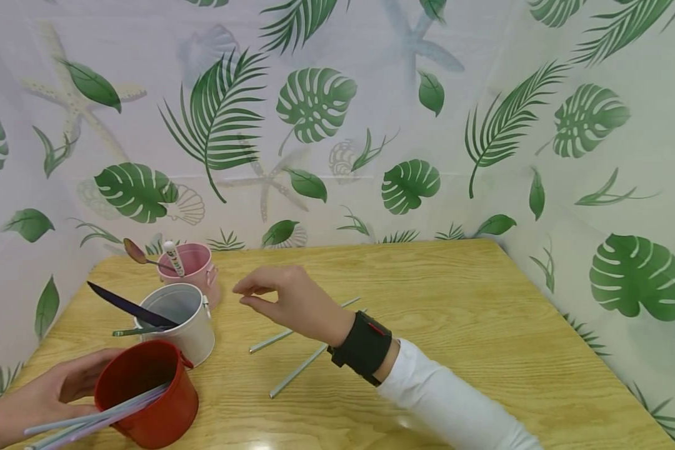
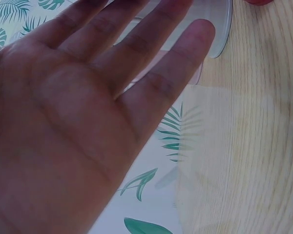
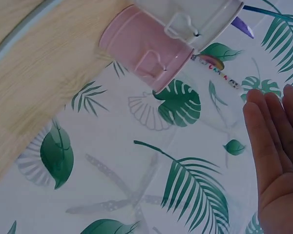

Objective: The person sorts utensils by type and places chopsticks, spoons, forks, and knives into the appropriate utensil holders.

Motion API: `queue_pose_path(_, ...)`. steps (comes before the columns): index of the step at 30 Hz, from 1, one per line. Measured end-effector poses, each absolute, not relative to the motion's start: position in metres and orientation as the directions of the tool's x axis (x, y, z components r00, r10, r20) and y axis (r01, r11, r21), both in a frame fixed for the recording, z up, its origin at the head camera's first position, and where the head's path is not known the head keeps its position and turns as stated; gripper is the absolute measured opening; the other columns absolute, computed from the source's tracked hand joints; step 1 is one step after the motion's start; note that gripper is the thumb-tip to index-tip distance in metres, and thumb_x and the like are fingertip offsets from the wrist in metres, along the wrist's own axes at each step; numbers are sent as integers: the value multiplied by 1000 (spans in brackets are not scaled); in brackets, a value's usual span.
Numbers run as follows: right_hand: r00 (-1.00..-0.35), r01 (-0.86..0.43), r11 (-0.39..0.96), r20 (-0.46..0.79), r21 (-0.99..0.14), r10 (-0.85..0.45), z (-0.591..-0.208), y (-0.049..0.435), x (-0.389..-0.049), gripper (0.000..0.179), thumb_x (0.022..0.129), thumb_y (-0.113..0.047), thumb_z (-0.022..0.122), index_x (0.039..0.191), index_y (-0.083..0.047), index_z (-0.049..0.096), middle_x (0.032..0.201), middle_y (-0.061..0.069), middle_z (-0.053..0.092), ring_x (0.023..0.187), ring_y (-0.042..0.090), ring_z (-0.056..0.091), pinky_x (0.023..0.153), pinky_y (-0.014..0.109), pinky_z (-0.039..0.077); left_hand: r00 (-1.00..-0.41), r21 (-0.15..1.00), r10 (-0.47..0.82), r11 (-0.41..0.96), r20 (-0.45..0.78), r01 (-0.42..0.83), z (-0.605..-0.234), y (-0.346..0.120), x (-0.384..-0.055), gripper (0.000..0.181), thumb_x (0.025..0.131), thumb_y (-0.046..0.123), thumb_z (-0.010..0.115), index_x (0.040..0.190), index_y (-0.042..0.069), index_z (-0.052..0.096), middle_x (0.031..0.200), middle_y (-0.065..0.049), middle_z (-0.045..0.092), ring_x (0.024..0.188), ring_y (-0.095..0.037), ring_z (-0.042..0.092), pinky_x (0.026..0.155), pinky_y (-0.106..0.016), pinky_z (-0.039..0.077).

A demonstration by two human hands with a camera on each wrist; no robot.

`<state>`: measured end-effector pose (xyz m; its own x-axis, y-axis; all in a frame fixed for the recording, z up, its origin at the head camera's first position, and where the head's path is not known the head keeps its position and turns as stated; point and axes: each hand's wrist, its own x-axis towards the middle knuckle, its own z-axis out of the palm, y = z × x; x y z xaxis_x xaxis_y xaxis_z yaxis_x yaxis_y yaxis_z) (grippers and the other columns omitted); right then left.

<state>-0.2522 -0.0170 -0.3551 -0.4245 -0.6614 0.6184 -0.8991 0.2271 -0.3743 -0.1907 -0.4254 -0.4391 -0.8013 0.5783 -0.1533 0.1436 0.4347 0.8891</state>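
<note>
My left hand (image 1: pixel 50 394) is at the left side of a red metal bucket (image 1: pixel 169 409), its fingers fairly straight in the left wrist view; whether it touches the bucket I cannot tell. Several thin pale sticks (image 1: pixel 98 417), bluish and purplish, lean out over the bucket's near-left rim. Above the table, my right hand (image 1: pixel 292 300) is held with thumb and fingertips near each other and nothing visible between them. Below that hand and its wrist lie two thin pale-green sticks (image 1: pixel 298 370), partly hidden by the arm.
Behind the red bucket stands a white bucket (image 1: pixel 197 334) holding a dark-bladed knife (image 1: pixel 129 306) and a green-handled utensil (image 1: pixel 129 332). Farther back, a pink bucket (image 1: pixel 210 281) holds a spoon (image 1: pixel 137 251) and a white patterned handle (image 1: pixel 174 257). Leaf-print sheeting (image 1: pixel 337 206) borders the wooden table (image 1: pixel 427 281).
</note>
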Motion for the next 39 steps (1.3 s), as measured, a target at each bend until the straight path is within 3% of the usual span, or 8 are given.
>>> queue_pose_path(7,-540,-834,331,527,-442,-656,-364,-3,-272,19,94,-2,74,113,-3,76,109,9,76,92,13,71,84,15,55,-800,883,583,439,-140,166,-437,-423,-189,74,98,7,66,155,-12,23,148,-16,53,118,7,57,91,-31,59)
queue_pose_path(12,-602,-791,406,463,-458,-650,-372,6,-283,20,95,-5,74,115,-5,76,110,7,76,93,14,71,84,20,56,-807,865,570,471,-150,172,-435,-421,-187,78,98,11,67,154,-14,19,149,-37,43,117,2,60,89,-37,60)
queue_pose_path(19,-656,-747,483,387,-456,-649,-380,17,-295,22,95,-8,75,117,-5,76,112,9,76,98,18,71,88,33,59,-798,882,581,447,-159,149,-435,-421,-188,76,99,9,65,154,-16,19,148,-37,44,116,3,60,89,-35,60)
queue_pose_path(22,-678,-725,518,339,-454,-652,-386,21,-299,22,95,-10,75,117,-6,76,113,9,76,101,20,71,89,34,59,-794,885,590,436,-143,165,-436,-422,-188,76,98,7,67,153,-15,20,148,-21,52,117,6,59,90,-33,60)
queue_pose_path(27,-698,-695,559,241,-452,-674,-396,25,-304,24,95,-10,75,118,-5,76,115,10,75,105,23,70,91,33,58,-788,892,604,414,-118,183,-438,-423,-188,76,97,5,67,153,-15,20,138,27,54,117,8,57,90,-33,60)
queue_pose_path(29,-696,-693,570,207,-441,-687,-399,25,-305,24,95,-10,75,119,-5,76,115,11,75,105,23,70,90,31,57,-786,895,606,408,-119,179,-438,-423,-188,76,97,5,67,152,-15,19,136,31,53,118,8,57,90,-34,60)
queue_pose_path(35,-688,-694,604,114,-392,-717,-410,24,-304,24,93,-10,78,116,-5,77,114,8,76,104,21,70,89,23,55,-791,898,596,412,-137,154,-439,-422,-188,77,97,7,67,153,-14,19,144,11,55,117,6,58,90,-36,60)
queue_pose_path(39,-689,-687,617,74,-384,-721,-416,22,-303,22,93,-9,77,115,-5,78,112,6,76,103,19,70,88,22,54,-780,904,614,390,-116,173,-441,-424,-189,73,98,4,65,154,-13,20,140,26,54,118,8,57,90,-34,60)
